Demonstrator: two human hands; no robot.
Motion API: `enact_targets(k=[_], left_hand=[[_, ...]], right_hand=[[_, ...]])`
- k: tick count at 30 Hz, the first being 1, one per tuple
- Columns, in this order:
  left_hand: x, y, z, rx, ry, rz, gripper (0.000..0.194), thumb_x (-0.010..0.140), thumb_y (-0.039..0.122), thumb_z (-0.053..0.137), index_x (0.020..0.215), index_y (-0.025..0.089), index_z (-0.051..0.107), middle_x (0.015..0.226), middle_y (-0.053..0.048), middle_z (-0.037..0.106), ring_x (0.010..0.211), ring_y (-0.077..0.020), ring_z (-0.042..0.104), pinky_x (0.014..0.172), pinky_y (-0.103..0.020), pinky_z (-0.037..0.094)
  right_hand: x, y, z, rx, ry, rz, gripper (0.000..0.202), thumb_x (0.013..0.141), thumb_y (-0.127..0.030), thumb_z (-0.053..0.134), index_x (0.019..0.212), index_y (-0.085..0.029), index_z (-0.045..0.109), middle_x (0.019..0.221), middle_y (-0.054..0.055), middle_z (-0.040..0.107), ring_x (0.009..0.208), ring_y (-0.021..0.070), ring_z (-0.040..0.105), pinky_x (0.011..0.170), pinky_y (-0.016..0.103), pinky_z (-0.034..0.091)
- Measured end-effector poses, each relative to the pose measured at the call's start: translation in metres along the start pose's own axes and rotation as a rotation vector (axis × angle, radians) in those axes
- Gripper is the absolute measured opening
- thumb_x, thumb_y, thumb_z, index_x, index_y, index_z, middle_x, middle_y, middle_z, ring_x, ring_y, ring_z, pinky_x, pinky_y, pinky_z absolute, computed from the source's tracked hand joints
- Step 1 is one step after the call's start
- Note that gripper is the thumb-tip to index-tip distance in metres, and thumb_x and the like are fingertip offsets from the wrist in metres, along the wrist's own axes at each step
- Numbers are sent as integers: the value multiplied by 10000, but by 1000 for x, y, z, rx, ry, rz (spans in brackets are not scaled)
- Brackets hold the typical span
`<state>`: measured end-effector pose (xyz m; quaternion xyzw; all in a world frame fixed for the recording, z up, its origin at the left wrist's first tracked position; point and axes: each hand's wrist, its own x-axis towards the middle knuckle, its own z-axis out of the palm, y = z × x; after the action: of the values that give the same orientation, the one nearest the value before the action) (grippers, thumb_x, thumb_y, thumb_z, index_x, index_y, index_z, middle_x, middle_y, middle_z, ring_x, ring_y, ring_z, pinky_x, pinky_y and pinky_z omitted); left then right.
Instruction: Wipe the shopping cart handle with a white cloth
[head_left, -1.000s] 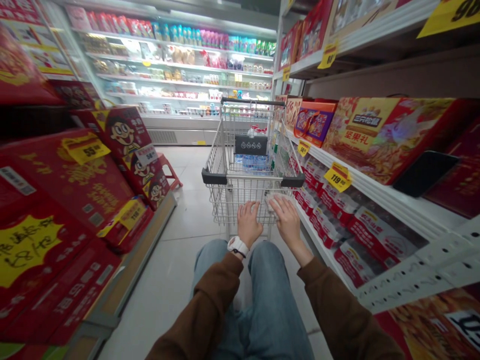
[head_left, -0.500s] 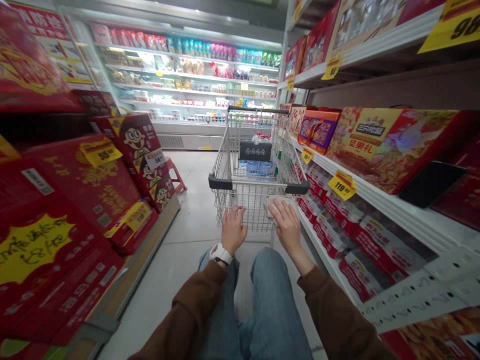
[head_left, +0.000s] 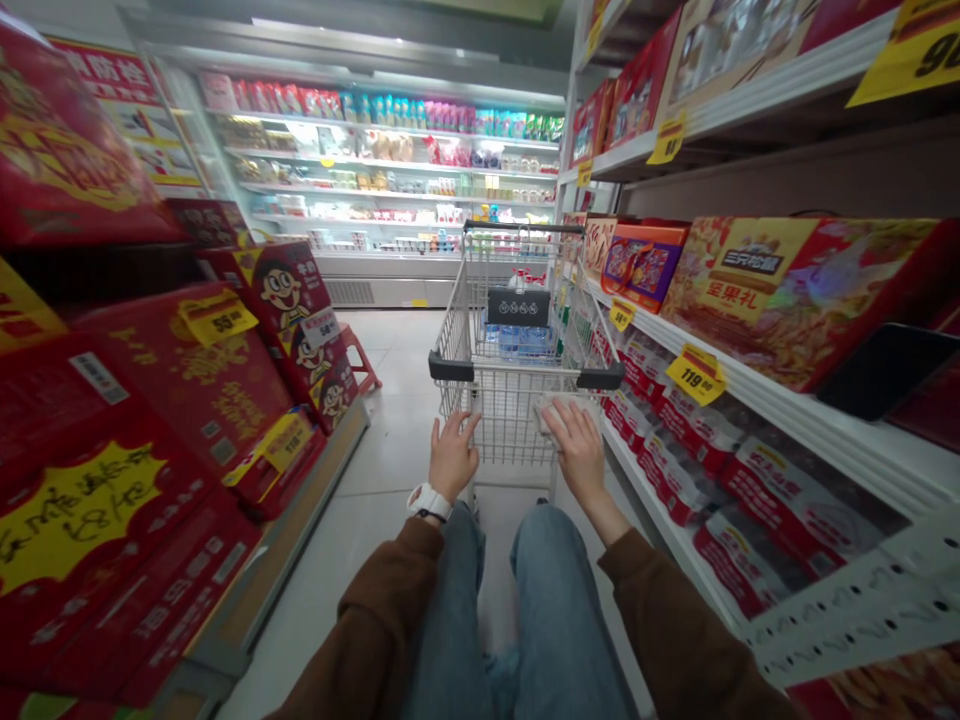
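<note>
Just in front of my knees stands a wire shopping cart (head_left: pixel 517 425) with black grips at its corners. My right hand (head_left: pixel 580 452) lies over a whitish cloth (head_left: pixel 541 412) at the right part of the cart's near wire side; part of the cloth is hidden under the fingers. To the left, my left hand (head_left: pixel 454 458) hangs near the wire side, its fingers bent and apart with nothing in them. A white watch is on that wrist. Inside the cart are a dark panel (head_left: pixel 517 307) and blue-tinted bottles (head_left: pixel 521 338).
Red gift boxes (head_left: pixel 202 385) are stacked along the left, with a red stool (head_left: pixel 362 360) beyond. Shelving on the right holds a nut gift box (head_left: pixel 772 290), bottle packs (head_left: pixel 784 490) and a black phone-like slab (head_left: pixel 862 370). A lit refrigerated case (head_left: pixel 405 215) stands ahead.
My left hand has shifted left along the cart's near side. The right hand stays on the cloth. The whole view has turned slightly left.
</note>
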<state>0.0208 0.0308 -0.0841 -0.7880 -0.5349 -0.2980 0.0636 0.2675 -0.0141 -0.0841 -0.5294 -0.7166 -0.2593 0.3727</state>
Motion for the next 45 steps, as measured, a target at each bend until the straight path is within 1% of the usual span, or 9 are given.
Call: enact_targets(k=[7,15,20,27,30,34,37,41,45], left_hand=[[4,2,5,-42,32,-25,654,709,111,489,1351,220,548,1369,-104,577,1372,-263,454,1218,-526,220],[-2,12,6,-61,59,-26,644,715,115,493,1346,223,555,1358,-99,585,1360,-262,459,1217,-512,226],[-6,18,7,-62,57,-19,647,714,126,509,1350,240,550,1361,-88,585,1362,-263,455,1218,-496,228],[-11,28,7,-68,52,-31,661,718,119,495,1368,227,542,1365,-92,582,1376,-268,437,1223,-513,207],[-14,30,8,-67,54,-17,666,724,118,493,1379,232,532,1379,-89,574,1389,-268,424,1226,-516,198],[-16,34,8,-60,52,-13,672,728,124,501,1389,242,521,1391,-86,563,1395,-271,419,1226,-514,204],[-16,38,6,-51,36,-11,680,727,125,503,1396,245,514,1392,-86,561,1400,-273,415,1227,-511,205],[-19,44,2,-39,11,13,701,726,117,506,1415,245,498,1401,-90,558,1393,-280,421,1224,-530,200],[-22,49,1,-50,11,25,703,736,121,509,1429,240,487,1413,-81,551,1399,-286,411,1222,-545,200]], right_hand=[[-12,6,15,-12,-59,-25,791,669,88,416,1378,-229,569,1432,79,572,1406,238,428,1143,481,381],[1,8,4,9,6,-3,803,674,77,423,1397,-247,550,1469,56,536,1441,237,371,1167,490,343],[-16,11,10,14,-36,-15,786,659,81,440,1364,-235,581,1427,66,578,1411,239,419,1154,480,367],[-6,8,-13,85,-1,41,839,632,75,389,1395,-234,552,1473,42,533,1432,220,390,1175,468,341],[-3,9,-10,63,19,20,826,644,82,394,1383,-244,565,1464,40,543,1450,223,358,1182,478,323],[-19,10,-1,39,-24,-7,812,631,89,400,1354,-224,594,1428,60,578,1425,233,400,1159,477,361],[-27,10,-6,58,-52,4,822,617,83,385,1356,-211,592,1428,63,577,1398,229,438,1147,465,382],[-17,9,-16,74,-13,12,847,629,74,380,1396,-242,555,1469,43,537,1427,226,395,1173,479,341],[-13,10,-8,59,8,20,829,657,71,400,1404,-255,548,1469,53,536,1448,237,358,1174,498,330]])
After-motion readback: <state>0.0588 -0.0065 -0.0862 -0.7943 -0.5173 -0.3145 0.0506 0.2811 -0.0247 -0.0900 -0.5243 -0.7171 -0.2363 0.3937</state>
